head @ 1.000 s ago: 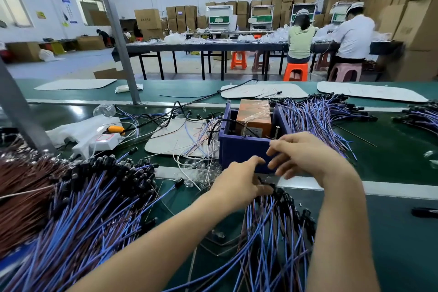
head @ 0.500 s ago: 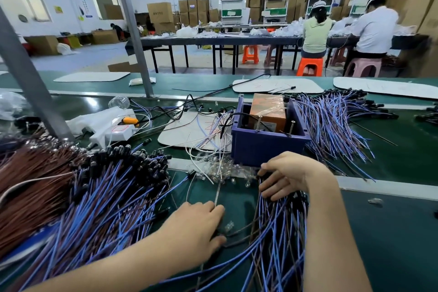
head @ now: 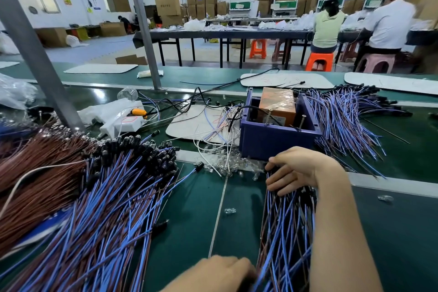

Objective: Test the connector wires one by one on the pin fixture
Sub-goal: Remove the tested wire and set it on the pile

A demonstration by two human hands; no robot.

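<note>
A green bench [head: 393, 232] fills the lower view. Its biggest load is a heap of blue and brown wires [head: 106, 208] spread over the left side, black connector ends pointing toward the middle. Beyond it, at the far left, lies a mass of brown wires [head: 35, 173]. On the right, behind a metal strip across the bench, a fanned pile of blue wires [head: 343, 121] lies just beside the pin fixture [head: 277, 144], a blue bin standing near the centre. An orange box [head: 277, 104] sits inside the bin.

In front of the fixture a bundle of connector wires [head: 284, 232] runs from the bottom edge up to the bin's near wall. The right hand [head: 298, 168] rests on the bundle's connector end, fingers [head: 279, 181] spread and only lightly bent, lying over the wires rather than clenched round them. The left hand [head: 213, 272] is cut off by the bottom edge, beside the bundle's lower end. It seems to touch the wires there, but whether its fingers hold any cannot be told.

Two thin metal pins [head: 302, 121] stand up at the bin's front rim. Small clear bulbs [head: 237, 163] lie scattered on the strip, left of the right hand.
</note>
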